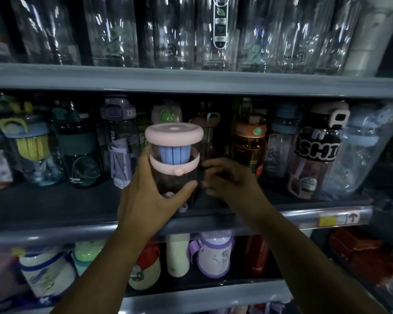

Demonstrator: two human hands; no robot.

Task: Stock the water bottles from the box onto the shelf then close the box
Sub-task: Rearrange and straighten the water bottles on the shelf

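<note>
My left hand [152, 200] holds a bottle [174, 152] upright over the middle shelf [55, 208], at its front, my right hand [227, 180] just right of it. A row of bottles [247, 146] stands behind. The upper shelf [191, 80] and lower shelf [213, 290] carry more.

Dark shelf [55, 205], row of bottles [247, 152]

Forearms rise from 6 o'clock: the left hand [150, 196], thumb toward 3 o'clock, grips a bottle [174, 132]; the right hand [229, 180], blurred, curls its fingers toward 9 o'clock.
</note>
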